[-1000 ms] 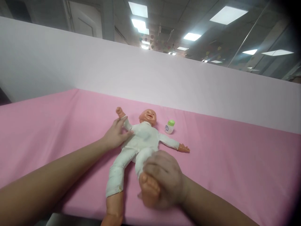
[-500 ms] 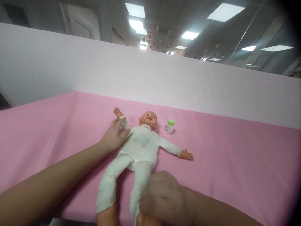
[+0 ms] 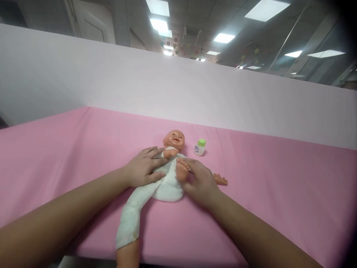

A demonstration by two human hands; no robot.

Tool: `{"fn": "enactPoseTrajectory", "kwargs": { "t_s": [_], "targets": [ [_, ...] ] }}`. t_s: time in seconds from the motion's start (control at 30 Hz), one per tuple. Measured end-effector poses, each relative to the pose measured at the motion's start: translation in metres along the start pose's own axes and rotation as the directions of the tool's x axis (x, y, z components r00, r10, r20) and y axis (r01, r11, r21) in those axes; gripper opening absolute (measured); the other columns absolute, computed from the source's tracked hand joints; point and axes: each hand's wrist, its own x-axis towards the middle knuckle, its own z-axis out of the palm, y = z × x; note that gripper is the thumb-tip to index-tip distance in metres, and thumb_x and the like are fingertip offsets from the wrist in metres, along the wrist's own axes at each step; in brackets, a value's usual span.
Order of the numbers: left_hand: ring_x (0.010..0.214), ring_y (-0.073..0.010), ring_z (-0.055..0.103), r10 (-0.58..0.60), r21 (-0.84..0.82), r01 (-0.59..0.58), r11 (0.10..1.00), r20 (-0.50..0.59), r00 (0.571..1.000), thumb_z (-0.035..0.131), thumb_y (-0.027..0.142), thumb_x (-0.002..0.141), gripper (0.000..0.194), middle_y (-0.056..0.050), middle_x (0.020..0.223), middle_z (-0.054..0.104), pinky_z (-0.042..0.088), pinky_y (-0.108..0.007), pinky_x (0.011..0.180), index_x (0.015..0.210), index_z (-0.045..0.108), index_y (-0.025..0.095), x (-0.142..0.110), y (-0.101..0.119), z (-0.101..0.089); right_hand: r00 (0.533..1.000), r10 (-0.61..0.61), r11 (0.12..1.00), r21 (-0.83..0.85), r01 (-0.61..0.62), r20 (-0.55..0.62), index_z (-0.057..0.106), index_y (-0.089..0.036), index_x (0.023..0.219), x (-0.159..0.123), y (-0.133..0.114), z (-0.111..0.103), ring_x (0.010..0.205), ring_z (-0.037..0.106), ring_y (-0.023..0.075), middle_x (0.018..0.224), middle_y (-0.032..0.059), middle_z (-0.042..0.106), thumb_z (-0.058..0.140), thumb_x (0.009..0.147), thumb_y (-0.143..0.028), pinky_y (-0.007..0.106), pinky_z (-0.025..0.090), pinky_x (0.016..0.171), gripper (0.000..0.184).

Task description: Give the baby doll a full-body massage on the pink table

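A baby doll (image 3: pixel 169 191) in a white cloth suit lies on its back on the pink surface, head away from me. My left hand (image 3: pixel 146 165) rests over the doll's bent arm, holding it against the chest with fingers stretched across it; the doll's small hand (image 3: pixel 170 153) pokes out beyond them. My right hand (image 3: pixel 202 182) is wrapped round the raised lower leg, its foot (image 3: pixel 182 170) up over the belly. The other leg (image 3: pixel 128 223) lies extended toward me. Partly hidden behind my right hand, the doll's other arm reaches out to the right.
A small clear bottle (image 3: pixel 199 147) with a green cap stands right of the doll's head. The pink cover (image 3: pixel 279 193) spreads to both sides. A white panel (image 3: pixel 195 93) rises along the far edge.
My left hand has folded the doll's arm inward onto its chest. My right hand has brought one leg up from the near edge, bending it over the belly.
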Motion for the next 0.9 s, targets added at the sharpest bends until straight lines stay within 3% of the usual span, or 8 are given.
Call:
{"fn": "enactPoseTrajectory", "kwargs": {
  "t_s": [0.13,0.3,0.43,0.53,0.63,0.73,0.8,0.9],
  "targets": [
    [0.149,-0.0394,0.037,0.006,0.025,-0.007,1.0,0.018,1.0,0.052,0.061,0.097,0.064,-0.01,0.164,0.04,0.026,-0.06,0.122,0.156,0.046,0.037,-0.001,0.0,-0.002,0.999,-0.034,0.999,0.002,0.034,-0.003,0.064,-0.029,0.126,0.001,0.002,0.0,0.118,0.068,0.0267,0.123,0.0047,0.073,0.067,0.088,-0.02,0.047,0.057,0.101,0.039],
    [0.146,-0.0349,0.042,-0.257,-0.176,0.241,0.954,-0.079,0.963,0.049,0.063,0.098,0.068,-0.01,0.16,0.039,0.038,-0.051,0.118,0.16,0.04,0.036,-0.007,-0.007,0.005,0.95,-0.291,0.955,0.02,0.295,-0.111,0.063,-0.024,0.124,-0.003,-0.01,0.0,0.115,0.068,0.0282,0.12,0.0096,0.073,0.069,0.083,-0.016,0.051,0.055,0.101,0.042],
    [0.141,-0.0349,0.047,-0.536,-0.385,0.436,0.813,-0.206,0.819,0.045,0.064,0.098,0.073,-0.014,0.154,0.045,0.041,-0.051,0.116,0.16,0.037,0.025,-0.008,-0.035,0.011,0.9,-0.412,0.897,0.113,0.428,-0.143,0.062,-0.021,0.124,-0.009,-0.034,-0.004,0.101,0.071,0.0265,0.114,0.0113,0.073,0.073,0.078,-0.019,0.048,0.058,0.092,0.047],
    [0.129,-0.037,0.057,-0.695,-0.466,0.563,0.683,-0.176,0.697,0.044,0.066,0.097,0.075,-0.016,0.147,0.053,0.046,-0.055,0.108,0.158,0.037,0.023,-0.011,-0.059,0.013,0.88,-0.467,0.845,0.248,0.474,-0.09,0.061,-0.018,0.121,-0.018,-0.051,-0.003,0.088,0.07,0.0214,0.105,0.0092,0.074,0.071,0.08,-0.023,0.04,0.058,0.082,0.043],
    [0.119,-0.0348,0.064,-0.798,-0.555,0.628,0.545,-0.113,0.592,0.046,0.068,0.096,0.071,-0.013,0.138,0.062,0.05,-0.052,0.103,0.152,0.044,0.024,-0.014,-0.074,0.012,0.805,-0.58,0.785,0.349,0.512,0.124,0.061,-0.018,0.114,-0.031,-0.056,0.007,0.084,0.069,0.0165,0.098,0.0042,0.075,0.065,0.088,-0.028,0.032,0.055,0.078,0.028],
    [0.129,-0.035,0.06,-0.866,-0.625,0.646,0.437,-0.098,0.49,0.053,0.066,0.093,0.081,-0.014,0.147,0.057,0.047,-0.051,0.108,0.16,0.032,0.025,-0.015,-0.077,0.011,0.69,-0.643,0.766,0.303,0.567,0.333,0.063,-0.019,0.108,-0.042,-0.051,0.021,0.08,0.067,0.0146,0.097,0.0005,0.076,0.063,0.093,-0.034,0.03,0.053,0.076,0.02],
    [0.133,-0.0351,0.058,-0.855,-0.661,0.602,0.448,-0.12,0.504,0.057,0.062,0.093,0.09,-0.016,0.156,0.049,0.047,-0.051,0.11,0.166,0.019,0.026,-0.015,-0.072,0.009,0.678,-0.647,0.762,0.285,0.581,0.348,0.063,-0.019,0.107,-0.044,-0.051,0.025,0.08,0.067,0.0143,0.096,0.0001,0.076,0.062,0.095,-0.035,0.03,0.054,0.077,0.02],
    [0.14,-0.0354,0.052,-0.733,-0.642,0.475,0.602,-0.209,0.647,0.058,0.057,0.094,0.094,-0.016,0.165,0.037,0.049,-0.05,0.109,0.168,0.01,0.025,-0.012,-0.056,0.004,0.767,-0.621,0.773,0.287,0.566,0.161,0.063,-0.017,0.113,-0.039,-0.056,0.019,0.09,0.07,0.0156,0.103,0.0047,0.076,0.06,0.095,-0.032,0.03,0.057,0.083,0.024]
  ]
}}
